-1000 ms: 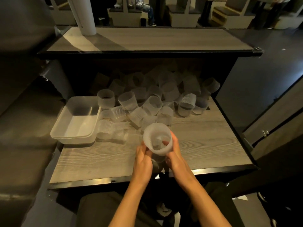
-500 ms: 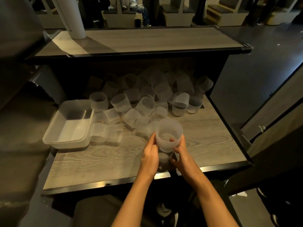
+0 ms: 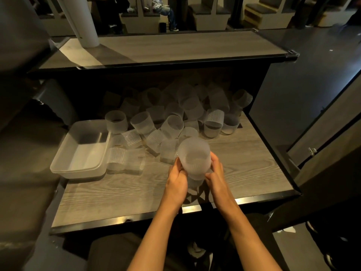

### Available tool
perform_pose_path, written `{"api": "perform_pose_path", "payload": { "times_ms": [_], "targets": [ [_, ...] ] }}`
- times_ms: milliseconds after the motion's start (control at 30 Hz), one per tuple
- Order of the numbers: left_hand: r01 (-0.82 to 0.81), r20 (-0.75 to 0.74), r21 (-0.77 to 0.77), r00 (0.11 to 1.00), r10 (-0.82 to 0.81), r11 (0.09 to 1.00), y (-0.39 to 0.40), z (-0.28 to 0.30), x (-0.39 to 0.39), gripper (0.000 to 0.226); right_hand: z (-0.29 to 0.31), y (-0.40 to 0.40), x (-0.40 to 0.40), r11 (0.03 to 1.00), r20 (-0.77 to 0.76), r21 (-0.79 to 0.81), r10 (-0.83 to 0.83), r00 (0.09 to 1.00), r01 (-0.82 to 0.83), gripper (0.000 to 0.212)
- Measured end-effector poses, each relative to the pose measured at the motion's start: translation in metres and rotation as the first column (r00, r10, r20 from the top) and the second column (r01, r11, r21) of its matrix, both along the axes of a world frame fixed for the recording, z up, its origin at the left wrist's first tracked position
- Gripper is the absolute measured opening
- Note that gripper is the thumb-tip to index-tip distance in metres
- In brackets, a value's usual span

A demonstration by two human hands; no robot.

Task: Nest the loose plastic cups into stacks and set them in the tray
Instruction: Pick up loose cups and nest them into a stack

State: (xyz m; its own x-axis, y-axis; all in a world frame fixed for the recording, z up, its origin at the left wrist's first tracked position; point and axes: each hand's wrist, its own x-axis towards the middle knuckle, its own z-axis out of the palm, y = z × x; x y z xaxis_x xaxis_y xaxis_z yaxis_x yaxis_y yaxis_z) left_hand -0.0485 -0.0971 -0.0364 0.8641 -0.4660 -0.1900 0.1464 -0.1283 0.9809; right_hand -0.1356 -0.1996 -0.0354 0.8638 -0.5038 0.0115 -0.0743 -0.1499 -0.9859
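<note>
A stack of frosted ribbed plastic cups (image 3: pixel 194 157) stands upright over the wooden table (image 3: pixel 117 194), mouth toward me. My left hand (image 3: pixel 176 181) grips its left side and my right hand (image 3: pixel 215 177) grips its right side, both low on the stack. A pile of loose cups (image 3: pixel 172 122) lies behind it, some upright, some on their sides. Beside the tray lies a short nested row of cups (image 3: pixel 126 159). The clear rectangular tray (image 3: pixel 64 165) sits at the table's left edge with nothing in it.
A raised wooden shelf (image 3: pixel 175 47) overhangs the back of the pile, with a white post (image 3: pixel 82 20) on its left. Dark panels close in on the left and right. The table's front edge has a metal strip (image 3: pixel 121 220).
The stack in my hands has moved away from me, closer to the pile, and now stands more upright. Both hands keep their grip on it.
</note>
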Motion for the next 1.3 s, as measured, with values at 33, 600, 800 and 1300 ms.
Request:
{"api": "perform_pose_path", "payload": {
  "times_ms": [33,600,800,1300],
  "targets": [
    [0.001,-0.011,0.009,1.000,-0.001,1.000,0.000,0.001,0.001,0.036,0.000,-0.001,0.001,1.000,0.003,-0.012,-0.006,1.000,0.006,0.057],
    [0.173,0.147,0.103,0.971,-0.188,0.979,-0.005,-0.004,-0.005,0.046,0.001,-0.024,0.004,0.997,0.036,-0.013,0.075,0.997,-0.075,0.044],
    [0.161,0.191,0.133,0.964,-0.185,0.978,-0.009,-0.004,-0.007,0.040,-0.002,-0.024,0.004,0.997,0.035,0.068,0.034,0.999,-0.036,0.040],
    [0.204,0.181,0.173,0.955,-0.234,0.964,-0.009,0.004,-0.009,0.049,0.006,-0.015,0.008,0.995,0.056,0.091,-0.050,0.997,0.045,0.046]
  ]
}}
